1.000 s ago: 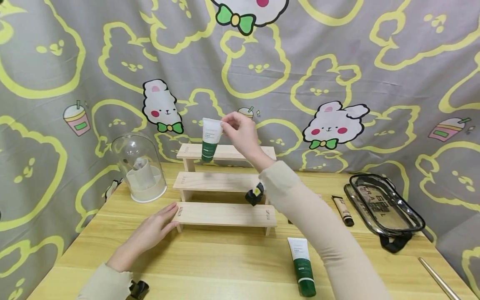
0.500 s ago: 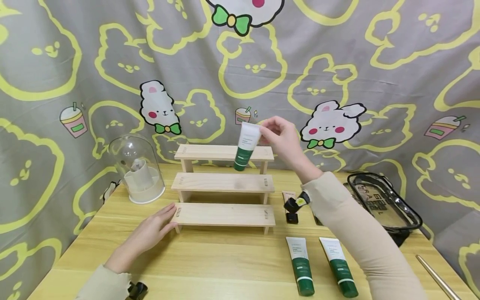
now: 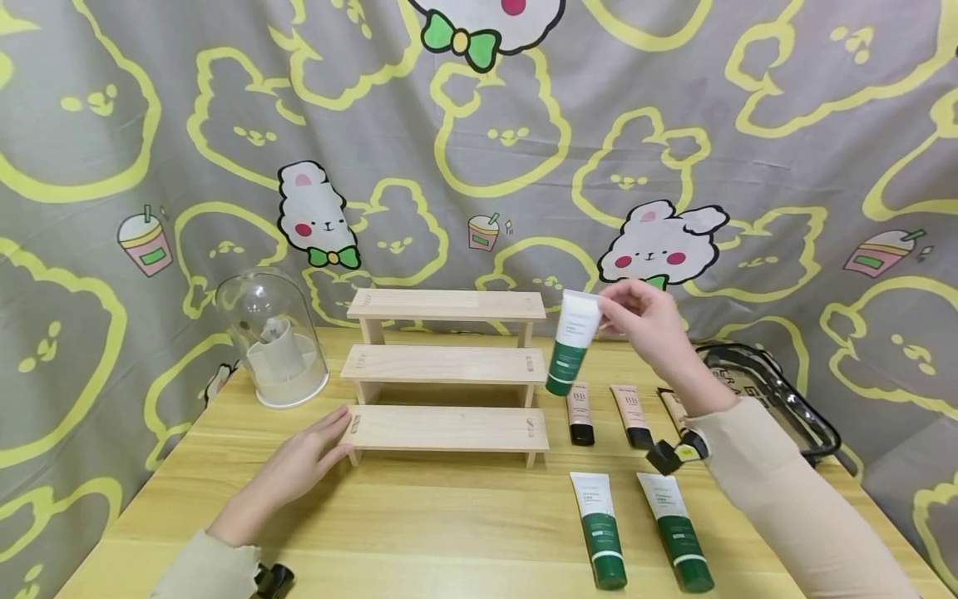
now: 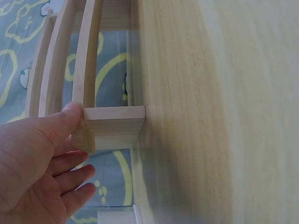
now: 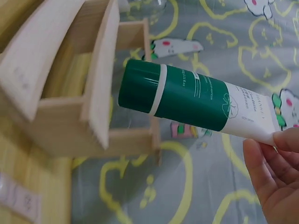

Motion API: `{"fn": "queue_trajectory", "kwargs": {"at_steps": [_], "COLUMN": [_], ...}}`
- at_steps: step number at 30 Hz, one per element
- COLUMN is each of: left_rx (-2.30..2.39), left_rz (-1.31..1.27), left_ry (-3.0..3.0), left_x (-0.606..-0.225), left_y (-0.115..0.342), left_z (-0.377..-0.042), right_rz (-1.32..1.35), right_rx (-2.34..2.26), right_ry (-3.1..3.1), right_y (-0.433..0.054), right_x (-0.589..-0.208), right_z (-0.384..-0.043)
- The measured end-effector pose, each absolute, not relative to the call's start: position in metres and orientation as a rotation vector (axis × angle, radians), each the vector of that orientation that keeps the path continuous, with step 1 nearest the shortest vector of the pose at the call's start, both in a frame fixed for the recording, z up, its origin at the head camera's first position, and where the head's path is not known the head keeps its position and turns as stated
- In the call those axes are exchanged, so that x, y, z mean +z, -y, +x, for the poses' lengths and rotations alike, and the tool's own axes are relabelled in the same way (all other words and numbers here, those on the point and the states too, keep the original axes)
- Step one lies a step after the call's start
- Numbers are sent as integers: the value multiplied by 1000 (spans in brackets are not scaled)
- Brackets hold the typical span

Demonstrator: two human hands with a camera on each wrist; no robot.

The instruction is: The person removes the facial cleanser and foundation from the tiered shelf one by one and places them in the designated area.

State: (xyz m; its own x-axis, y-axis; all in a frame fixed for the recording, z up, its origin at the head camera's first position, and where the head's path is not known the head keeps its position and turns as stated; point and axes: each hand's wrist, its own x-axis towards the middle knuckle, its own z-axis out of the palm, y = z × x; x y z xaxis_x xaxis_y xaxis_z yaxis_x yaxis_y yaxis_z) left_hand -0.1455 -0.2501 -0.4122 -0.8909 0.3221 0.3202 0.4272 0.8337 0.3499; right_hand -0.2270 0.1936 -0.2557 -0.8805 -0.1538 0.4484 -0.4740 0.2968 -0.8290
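My right hand [image 3: 645, 320] pinches the flat white crimped end of a green-and-white squeeze tube [image 3: 573, 343]. The tube hangs tilted, green cap down, in the air off the right end of a three-tier wooden display stand [image 3: 449, 428]. In the right wrist view the tube's green cap [image 5: 140, 86] points toward the stand. My left hand [image 3: 299, 457] rests at the left end of the bottom tier; in the left wrist view the thumb [image 4: 67, 120] touches the board's end and the other fingers lie relaxed. Two matching tubes [image 3: 600, 532] [image 3: 676, 532] lie on the table.
Two pink BB cream tubes [image 3: 580, 416] [image 3: 631, 416] and a beige tube [image 3: 674, 410] lie right of the stand. Behind my right forearm is a clear black-edged pouch [image 3: 778, 391]. A clear-domed holder [image 3: 288, 370] stands at the left back, before a patterned curtain [image 3: 419, 108].
My right hand has carried the tube rightward and down, from in front of the top tier to beyond the stand's right end. The left hand has stayed at the bottom tier.
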Motion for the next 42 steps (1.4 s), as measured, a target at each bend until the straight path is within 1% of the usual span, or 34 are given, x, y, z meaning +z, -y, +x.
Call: {"fn": "queue_trajectory", "kwargs": {"at_steps": [14, 19, 30, 35, 42], "left_rx": [-629, -631, -628, -629, -626], "left_rz": [-564, -566, -569, -569, -564], "left_ry": [2777, 2780, 2779, 2777, 2781], "left_x": [-412, -411, -412, -411, -410], "left_y": [247, 247, 247, 248, 250], "left_z": [-147, -147, -149, -147, -146], "right_rz": [365, 339, 198, 197, 321], "right_rx": [1474, 1407, 1437, 1530, 1656], "right_ry": [2541, 2664, 2861, 2981, 3125], "right_y": [-274, -304, -363, -383, -391], "right_x": [-300, -315, -350, -366, -381], "right_z": [-208, -201, -188, -185, -183]}}
